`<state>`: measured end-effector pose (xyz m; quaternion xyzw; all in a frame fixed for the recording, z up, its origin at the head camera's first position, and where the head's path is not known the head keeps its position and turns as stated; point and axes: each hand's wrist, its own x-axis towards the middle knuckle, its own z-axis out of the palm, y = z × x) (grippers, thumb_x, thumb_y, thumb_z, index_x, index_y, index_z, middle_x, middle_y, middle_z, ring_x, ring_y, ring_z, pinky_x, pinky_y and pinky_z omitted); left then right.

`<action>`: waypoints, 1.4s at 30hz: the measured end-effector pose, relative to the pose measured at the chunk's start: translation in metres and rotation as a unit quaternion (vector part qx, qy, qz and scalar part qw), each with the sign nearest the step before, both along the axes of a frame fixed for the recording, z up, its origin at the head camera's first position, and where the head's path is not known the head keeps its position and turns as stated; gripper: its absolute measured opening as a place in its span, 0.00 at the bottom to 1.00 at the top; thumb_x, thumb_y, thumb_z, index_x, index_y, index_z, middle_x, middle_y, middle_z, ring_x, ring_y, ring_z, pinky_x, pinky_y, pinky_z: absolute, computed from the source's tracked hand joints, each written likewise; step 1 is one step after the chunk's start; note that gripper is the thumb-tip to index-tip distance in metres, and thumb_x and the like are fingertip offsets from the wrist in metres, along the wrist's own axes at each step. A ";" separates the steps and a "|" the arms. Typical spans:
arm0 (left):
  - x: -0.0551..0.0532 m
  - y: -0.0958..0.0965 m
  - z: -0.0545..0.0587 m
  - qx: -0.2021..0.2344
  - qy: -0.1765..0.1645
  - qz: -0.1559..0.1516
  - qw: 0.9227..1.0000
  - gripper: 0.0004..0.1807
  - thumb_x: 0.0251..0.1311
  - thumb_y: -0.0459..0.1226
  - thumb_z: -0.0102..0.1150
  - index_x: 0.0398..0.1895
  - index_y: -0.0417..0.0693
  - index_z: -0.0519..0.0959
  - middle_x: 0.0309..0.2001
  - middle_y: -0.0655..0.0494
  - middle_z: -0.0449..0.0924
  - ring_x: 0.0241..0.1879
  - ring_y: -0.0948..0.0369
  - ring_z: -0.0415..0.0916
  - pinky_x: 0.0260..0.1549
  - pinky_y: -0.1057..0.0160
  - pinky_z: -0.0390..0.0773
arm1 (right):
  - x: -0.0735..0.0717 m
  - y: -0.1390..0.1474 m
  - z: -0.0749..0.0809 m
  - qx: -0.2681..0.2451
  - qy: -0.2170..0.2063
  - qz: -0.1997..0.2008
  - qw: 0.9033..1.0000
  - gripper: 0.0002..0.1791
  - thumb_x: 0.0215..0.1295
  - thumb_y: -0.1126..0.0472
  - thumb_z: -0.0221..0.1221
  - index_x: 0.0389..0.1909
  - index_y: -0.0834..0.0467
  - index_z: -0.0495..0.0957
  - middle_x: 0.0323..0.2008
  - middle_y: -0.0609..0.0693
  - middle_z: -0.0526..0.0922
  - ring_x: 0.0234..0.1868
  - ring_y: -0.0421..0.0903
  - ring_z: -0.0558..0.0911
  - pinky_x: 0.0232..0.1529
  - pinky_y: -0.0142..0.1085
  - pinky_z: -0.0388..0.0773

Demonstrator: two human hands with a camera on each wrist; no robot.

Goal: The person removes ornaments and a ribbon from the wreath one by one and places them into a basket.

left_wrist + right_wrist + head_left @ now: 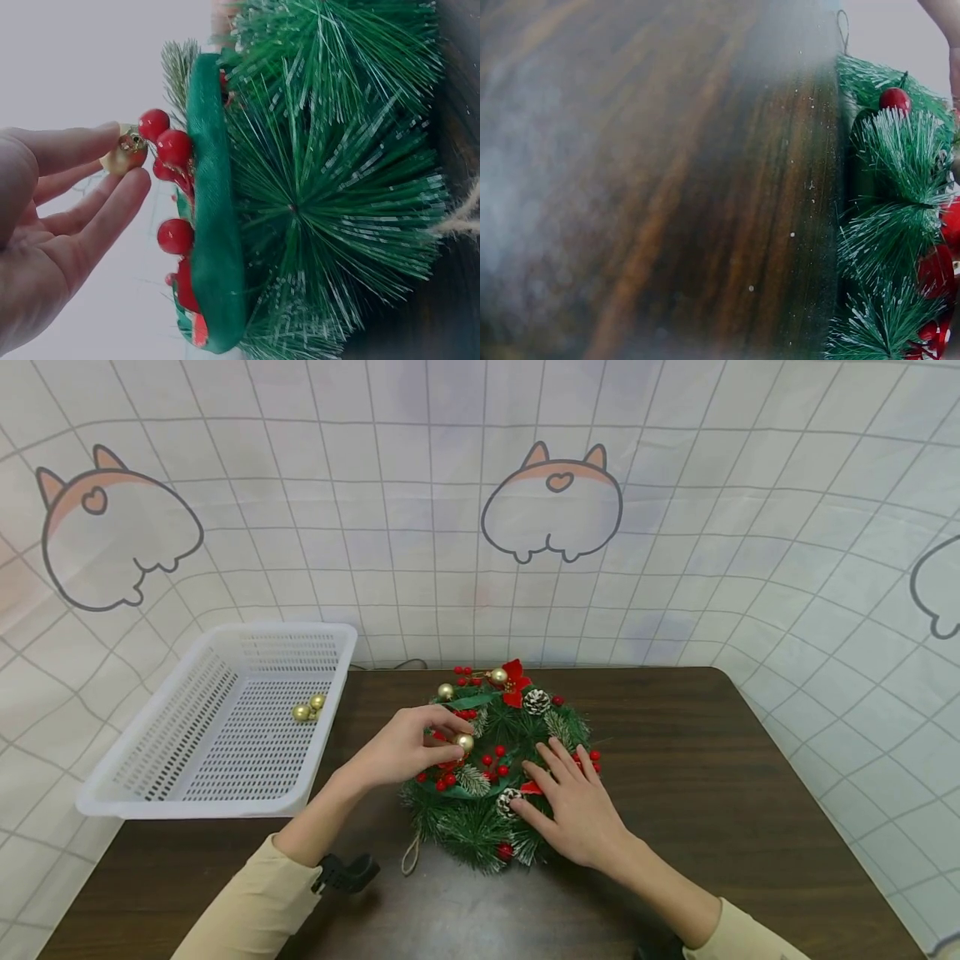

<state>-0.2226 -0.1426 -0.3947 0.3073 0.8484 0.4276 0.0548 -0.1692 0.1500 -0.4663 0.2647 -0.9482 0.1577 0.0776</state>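
A green Christmas wreath [465,831] lies on the table, trimmed with red berries [175,237], frosted pine cones [536,702], a red poinsettia [515,683] and a green ribbon [214,187]. My left hand [408,743] pinches a gold bauble [464,742] between thumb and fingertips, over the wreath's left part. In the left wrist view the bauble's metal cap shows, close beside the berries. Two other gold baubles [498,676] sit at the wreath's far edge. My right hand [573,810] rests on the wreath's right side, fingers spread, thumb by a pine cone.
A white plastic basket [97,802] stands at the left with several gold baubles [302,712] inside. A twine loop [411,855] sticks out from the wreath's near left. Behind the dark wooden table [675,735] hangs a white grid-patterned cloth [420,585].
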 end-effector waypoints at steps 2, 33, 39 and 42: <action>0.002 0.001 0.002 -0.010 0.006 -0.010 1.000 0.14 0.68 0.37 0.67 0.56 0.48 0.85 0.49 0.62 0.84 0.42 0.62 0.78 0.27 0.62 0.77 | 0.000 0.000 0.000 0.001 -0.001 0.000 1.000 0.39 0.76 0.31 0.46 0.71 0.56 0.74 0.76 0.61 0.63 0.80 0.57 0.51 0.76 0.61 0.39; 0.013 0.009 0.011 -0.027 0.019 -0.084 0.996 0.15 0.71 0.36 0.64 0.58 0.45 0.83 0.54 0.60 0.82 0.40 0.60 0.77 0.37 0.61 0.80 | 0.000 -0.001 0.000 0.006 0.006 0.000 1.000 0.38 0.76 0.31 0.46 0.70 0.56 0.75 0.75 0.61 0.64 0.79 0.58 0.53 0.76 0.62 0.41; 0.020 0.001 0.012 -0.021 0.024 -0.076 0.997 0.15 0.70 0.37 0.65 0.58 0.49 0.84 0.55 0.63 0.82 0.47 0.64 0.77 0.42 0.59 0.80 | 0.000 -0.001 0.000 0.003 0.007 0.000 1.000 0.38 0.76 0.31 0.47 0.70 0.56 0.75 0.75 0.61 0.64 0.79 0.58 0.53 0.76 0.62 0.40; 0.024 -0.003 0.012 -0.016 0.022 -0.076 0.997 0.15 0.70 0.37 0.65 0.58 0.49 0.84 0.55 0.63 0.82 0.38 0.64 0.77 0.36 0.60 0.79 | 0.000 -0.001 0.000 0.001 0.006 0.001 1.000 0.38 0.76 0.32 0.47 0.70 0.57 0.75 0.75 0.61 0.64 0.79 0.58 0.53 0.76 0.62 0.40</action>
